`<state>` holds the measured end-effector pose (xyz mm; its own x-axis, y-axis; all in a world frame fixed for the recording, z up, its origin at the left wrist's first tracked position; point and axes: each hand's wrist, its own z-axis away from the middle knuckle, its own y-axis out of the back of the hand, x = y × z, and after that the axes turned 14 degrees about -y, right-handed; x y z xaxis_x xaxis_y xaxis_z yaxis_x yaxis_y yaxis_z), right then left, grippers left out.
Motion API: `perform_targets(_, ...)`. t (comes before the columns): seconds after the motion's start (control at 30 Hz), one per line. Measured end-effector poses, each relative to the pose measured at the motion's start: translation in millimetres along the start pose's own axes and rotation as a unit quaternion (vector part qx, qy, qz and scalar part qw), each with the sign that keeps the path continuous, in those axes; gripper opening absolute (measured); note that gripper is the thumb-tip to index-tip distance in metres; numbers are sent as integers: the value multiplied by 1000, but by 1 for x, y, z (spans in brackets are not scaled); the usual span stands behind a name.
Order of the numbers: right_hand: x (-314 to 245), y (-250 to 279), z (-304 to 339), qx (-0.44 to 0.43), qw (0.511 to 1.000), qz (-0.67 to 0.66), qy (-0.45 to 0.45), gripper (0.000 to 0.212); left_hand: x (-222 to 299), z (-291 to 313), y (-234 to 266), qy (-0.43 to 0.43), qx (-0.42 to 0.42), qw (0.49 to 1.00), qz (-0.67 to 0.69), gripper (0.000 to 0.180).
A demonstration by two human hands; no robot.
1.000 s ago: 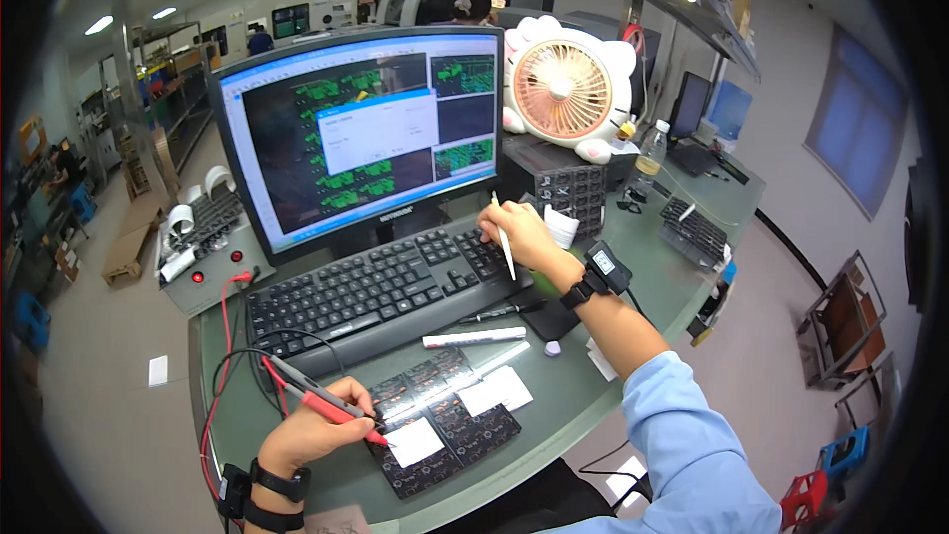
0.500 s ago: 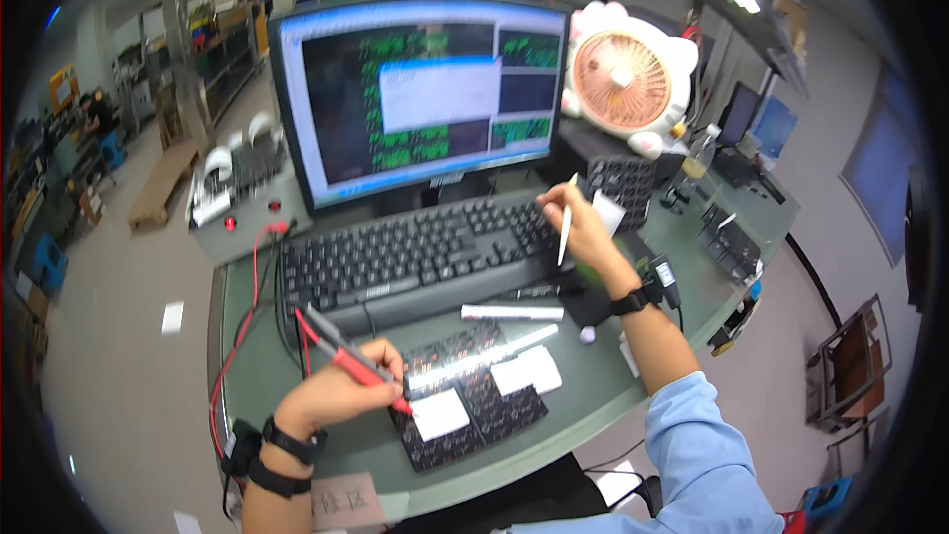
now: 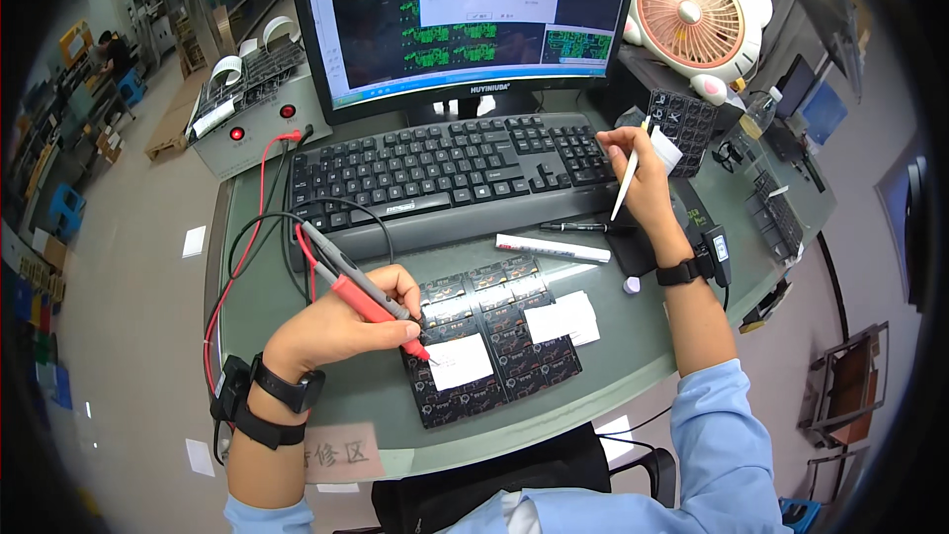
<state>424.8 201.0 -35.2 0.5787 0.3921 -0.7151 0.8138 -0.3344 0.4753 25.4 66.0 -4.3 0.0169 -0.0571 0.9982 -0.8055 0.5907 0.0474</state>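
My left hand [image 3: 331,334] is closed around a pair of test probes, a red probe [image 3: 364,299] and a grey probe [image 3: 348,267]. Their tips point down at a white paper slip [image 3: 462,364] lying on a black circuit board panel [image 3: 539,376]; whether they touch it I cannot tell. A second bundle of paper slips [image 3: 563,320] rests on the panel's right part. Between the fingers of my right hand [image 3: 647,190] sits a slim white pen-like stick [image 3: 623,193], slanting down. That hand is over the number pad of the black keyboard [image 3: 403,178], index finger near the keys.
Behind the keyboard stands a monitor [image 3: 366,30] with a dialog box over green circuit drawings. A grey box [image 3: 259,129] with red lights is at left, wired to the probes. A white marker [image 3: 552,248], black pen [image 3: 575,226] and pink fan [image 3: 689,12] are about.
The view has tipped downward, so the desk sits higher in the picture. Both hands keep their holds; my right hand stays by the number pad and my left over the board panel.
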Motion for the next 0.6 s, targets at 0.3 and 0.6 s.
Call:
perform_targets(0.3,-4,2,0,8,1000,19,2,14,-5,0,-2,-36,5,999,8,20)
perform_targets(0.6,-2,3,-1,10,1000,19,3,13,-4,0,-2,-33,-3,999,0,22)
